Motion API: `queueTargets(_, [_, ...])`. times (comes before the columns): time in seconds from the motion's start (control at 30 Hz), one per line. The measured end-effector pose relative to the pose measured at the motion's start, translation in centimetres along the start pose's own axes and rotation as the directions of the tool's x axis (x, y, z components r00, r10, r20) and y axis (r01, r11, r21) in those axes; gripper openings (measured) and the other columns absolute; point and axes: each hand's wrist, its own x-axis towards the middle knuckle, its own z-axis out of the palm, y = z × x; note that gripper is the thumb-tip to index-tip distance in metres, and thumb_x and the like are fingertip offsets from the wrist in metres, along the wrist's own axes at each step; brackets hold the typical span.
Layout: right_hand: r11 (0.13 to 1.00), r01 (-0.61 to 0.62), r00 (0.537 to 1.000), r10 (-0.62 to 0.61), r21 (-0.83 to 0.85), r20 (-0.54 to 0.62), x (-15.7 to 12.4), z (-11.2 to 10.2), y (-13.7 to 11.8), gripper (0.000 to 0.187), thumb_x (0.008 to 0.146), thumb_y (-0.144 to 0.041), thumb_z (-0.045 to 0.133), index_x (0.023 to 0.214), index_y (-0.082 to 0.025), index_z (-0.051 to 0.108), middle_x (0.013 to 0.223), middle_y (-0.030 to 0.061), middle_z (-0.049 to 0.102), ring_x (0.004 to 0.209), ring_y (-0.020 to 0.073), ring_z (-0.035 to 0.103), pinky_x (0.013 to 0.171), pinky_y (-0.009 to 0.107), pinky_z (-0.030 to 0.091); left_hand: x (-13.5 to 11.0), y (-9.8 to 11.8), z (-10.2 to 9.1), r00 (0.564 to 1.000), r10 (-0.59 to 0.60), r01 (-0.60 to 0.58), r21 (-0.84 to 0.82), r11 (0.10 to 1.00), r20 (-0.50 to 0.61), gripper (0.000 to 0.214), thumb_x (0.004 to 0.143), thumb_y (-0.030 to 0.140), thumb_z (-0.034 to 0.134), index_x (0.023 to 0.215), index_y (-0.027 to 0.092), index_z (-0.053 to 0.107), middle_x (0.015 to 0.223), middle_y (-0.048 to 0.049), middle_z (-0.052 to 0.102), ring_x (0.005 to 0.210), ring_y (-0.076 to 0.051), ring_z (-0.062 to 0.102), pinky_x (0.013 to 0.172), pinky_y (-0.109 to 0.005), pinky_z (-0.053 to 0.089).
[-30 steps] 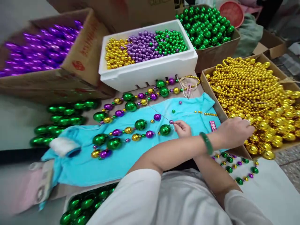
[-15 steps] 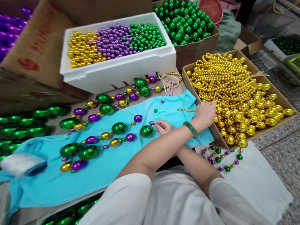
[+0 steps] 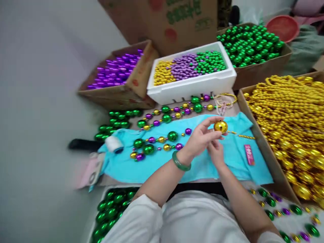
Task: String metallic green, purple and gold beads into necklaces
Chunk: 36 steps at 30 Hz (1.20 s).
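Note:
My left hand [image 3: 201,136], with a green bangle at the wrist, holds a large shiny gold bead [image 3: 220,126] between thumb and fingers. Just below it, my right hand [image 3: 216,152] has its fingers pinched together; what they hold is hidden. To the right of the gold bead, a thin line of small gold beads [image 3: 245,136] runs towards the carton. On the blue cloth [image 3: 162,172], left of my hands, lies a looped strand of green, purple and gold beads [image 3: 148,149]. A loose purple bead [image 3: 188,131] lies near my left wrist.
A carton of gold beads [image 3: 291,125] stands at the right. Behind the cloth are a white foam box [image 3: 192,87] of small beads, a finished-looking strand [image 3: 166,118] and a carton of purple beads [image 3: 113,72]. A thread spool [image 3: 113,144] and pink packet [image 3: 249,154] rest on the cloth.
My left hand has come back from the gold bead carton with a large gold bead. My arms are no longer crossed, and my hands are now close together. The view has swung left.

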Motion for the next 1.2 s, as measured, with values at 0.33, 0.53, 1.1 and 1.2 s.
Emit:
queueTargets(0.33, [0.986, 0.103, 0.995, -0.101, -0.129, 0.018, -4.4, -1.6, -2.2, 0.018, 0.081, -0.033, 0.068, 0.088, -0.017, 0.068, 0.062, -0.0007, 0.055, 0.050, 0.0094, 0.047, 0.043, 0.023, 0.034, -7.6, 2.7, -11.8, 0.858, -0.029, -0.204, -0.393, 0.897, -0.513, 0.016, 0.088, 0.029, 0.060, 0.099, 0.018, 0.064, 0.098, -0.0043, 0.066, 0.089, -0.012, 0.065, 0.081, -0.024, 0.051])
queueTargets(0.53, [0.972, 0.096, 0.994, -0.083, -0.213, 0.069, -5.6, 0.2, -2.3, 0.018, 0.081, -0.033, 0.068, 0.089, -0.017, 0.070, 0.064, 0.0007, 0.057, 0.053, 0.0109, 0.050, 0.044, 0.024, 0.036, -7.9, 3.1, -13.0, 0.829, -0.100, -0.247, -0.519, 0.818, -0.551, 0.024, 0.094, 0.031, 0.049, 0.091, 0.013, 0.065, 0.093, -0.0072, 0.066, 0.081, -0.010, 0.063, 0.076, -0.020, 0.053])
queueTargets(1.1, [0.938, 0.137, 0.989, -0.114, -0.319, 0.090, -5.4, 1.6, -2.7, 0.015, 0.082, -0.031, 0.068, 0.088, -0.018, 0.071, 0.062, -0.0016, 0.055, 0.055, 0.0094, 0.048, 0.050, 0.023, 0.039, -8.9, 2.0, -13.7, 0.826, 0.088, -0.319, -0.334, 0.887, -0.556, 0.025, 0.076, 0.018, 0.069, 0.099, 0.020, 0.060, 0.094, -0.0008, 0.063, 0.082, -0.011, 0.062, 0.075, -0.024, 0.050])
queueTargets(1.2, [0.955, 0.079, 0.995, -0.060, -0.287, 0.074, -5.1, 1.7, -2.2, 0.017, 0.082, -0.033, 0.068, 0.088, -0.018, 0.070, 0.062, -0.0016, 0.055, 0.054, 0.0092, 0.048, 0.048, 0.023, 0.037, -9.1, 1.8, -12.9, 0.824, 0.163, -0.312, -0.195, 0.930, -0.542, 0.036, 0.069, 0.014, 0.073, 0.101, 0.022, 0.060, 0.098, 0.0007, 0.060, 0.084, -0.010, 0.061, 0.077, -0.025, 0.050])
